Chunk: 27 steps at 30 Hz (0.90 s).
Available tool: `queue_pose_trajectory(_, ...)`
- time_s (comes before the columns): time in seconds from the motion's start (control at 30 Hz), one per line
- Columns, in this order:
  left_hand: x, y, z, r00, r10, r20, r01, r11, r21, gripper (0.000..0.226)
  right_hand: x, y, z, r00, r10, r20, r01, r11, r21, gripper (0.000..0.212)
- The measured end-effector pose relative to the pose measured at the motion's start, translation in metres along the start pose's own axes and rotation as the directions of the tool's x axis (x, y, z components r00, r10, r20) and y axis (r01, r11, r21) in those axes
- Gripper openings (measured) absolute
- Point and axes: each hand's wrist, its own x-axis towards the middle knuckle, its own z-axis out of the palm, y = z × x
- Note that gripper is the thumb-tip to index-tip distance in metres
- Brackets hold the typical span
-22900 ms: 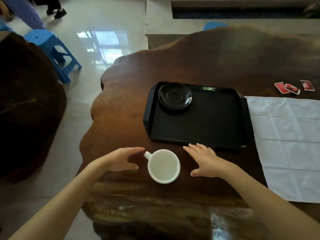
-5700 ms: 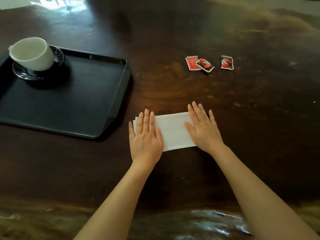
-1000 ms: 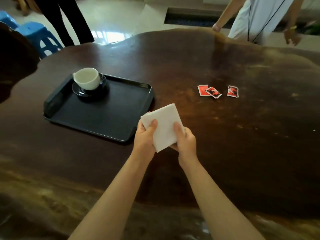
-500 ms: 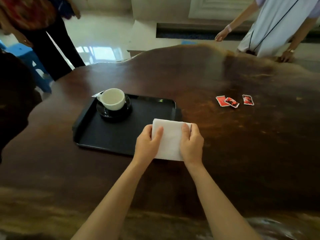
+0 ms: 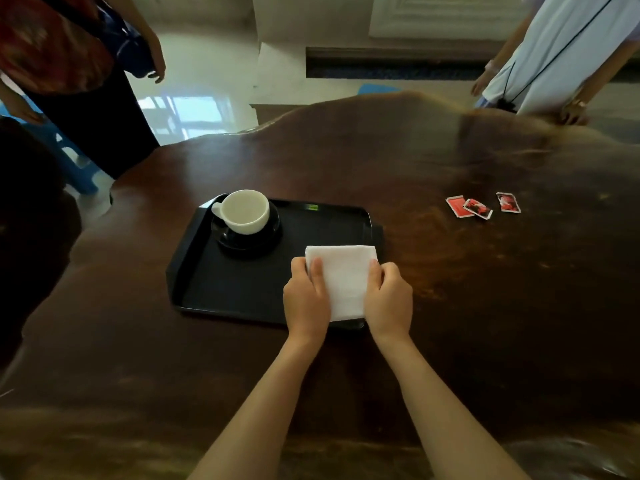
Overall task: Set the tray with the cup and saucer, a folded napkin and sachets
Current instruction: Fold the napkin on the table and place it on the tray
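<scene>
Two hands point(image 5: 346, 296) grip one napkin point(image 5: 343, 275); three sachets point(image 5: 482, 206); one cup point(image 5: 245, 211).

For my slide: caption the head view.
Both hands lower a folded napkin onto the tray beside cup and saucer.

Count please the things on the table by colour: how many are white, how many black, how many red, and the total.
White: 2, the cup and the folded napkin, held by the left hand and right hand.
Black: 2, the tray and the saucer.
Red: 3, the sachets.
Total: 7.
</scene>
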Motion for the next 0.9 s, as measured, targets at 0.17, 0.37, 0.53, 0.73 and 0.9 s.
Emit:
queue_pose_trajectory(0.17, 0.027, -0.007, 0.007, 0.998, -0.06, -0.025, 0.06, 0.998, 0.019, 0.031, 0.019, 0.004, 0.024, 0.997, -0.079, 0.015, 0.077, 0.995, 0.068, 0.031)
queue_pose_trajectory(0.37, 0.091, -0.025, 0.022, 0.979, -0.2, 0.035, 0.199, 0.98, 0.026, 0.033, 0.063, -0.001, 0.07, 0.996, 0.077, 0.04, -0.082, 0.988, 0.131, 0.032)
queue_pose_trajectory(0.53, 0.143, -0.044, 0.032, 0.892, -0.423, 0.16, 0.43, 0.903, -0.013, 0.036, 0.1, -0.006, 0.112, 0.95, 0.311, 0.024, -0.311, 0.944, 0.106, 0.032)
queue_pose_trajectory(0.73, 0.157, -0.062, 0.039, 0.908, -0.269, 0.321, 0.284, 0.959, -0.001, 0.031, 0.124, -0.002, 0.134, 0.917, 0.385, 0.103, -0.387, 0.922, 0.006, 0.031)
queue_pose_trajectory(0.9, 0.15, -0.087, 0.044, 0.951, -0.137, 0.279, 0.041, 0.946, 0.323, 0.048, 0.109, 0.011, 0.143, 0.93, 0.249, 0.272, -0.211, 0.964, -0.161, 0.045)
